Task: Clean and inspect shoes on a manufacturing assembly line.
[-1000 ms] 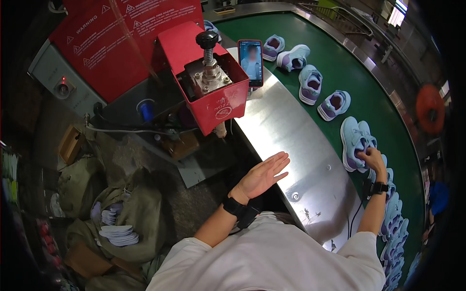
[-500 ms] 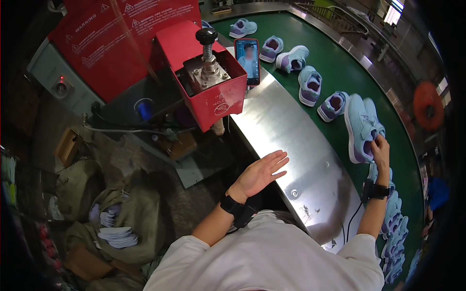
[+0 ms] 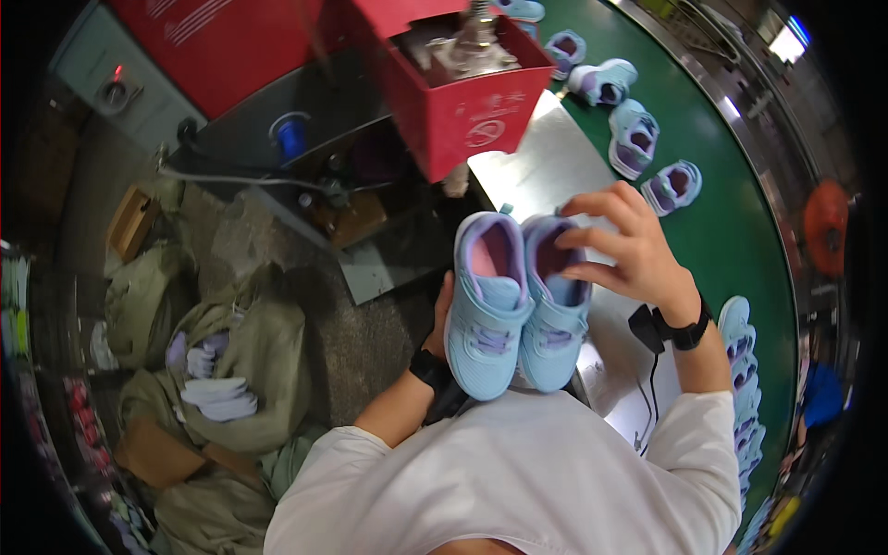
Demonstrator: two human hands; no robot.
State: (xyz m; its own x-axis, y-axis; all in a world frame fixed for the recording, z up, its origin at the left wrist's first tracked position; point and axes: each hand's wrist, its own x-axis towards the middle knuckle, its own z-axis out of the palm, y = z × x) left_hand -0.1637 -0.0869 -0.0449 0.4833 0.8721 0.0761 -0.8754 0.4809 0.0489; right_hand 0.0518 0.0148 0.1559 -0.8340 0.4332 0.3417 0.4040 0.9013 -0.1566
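Note:
A pair of light blue children's sneakers with purple collars and straps is held up close in front of my chest, toes pointing toward me. The left sneaker shows a pink lining; the right sneaker sits tight against it. My left hand grips the pair from the left and behind, its fingers mostly hidden by the shoes. My right hand is at the right sneaker's heel opening, fingers curved but apart, the fingertips at the collar and over the opening.
A red-housed machine stands ahead, beside a metal tabletop. Along the right curves a green conveyor belt carrying more sneakers. At lower left, an olive sack holds white insole-like pieces.
The sneakers have come off the belt to in front of my chest. My left hand, empty before, now grips them; my right hand has moved left with them and its fingers are apart.

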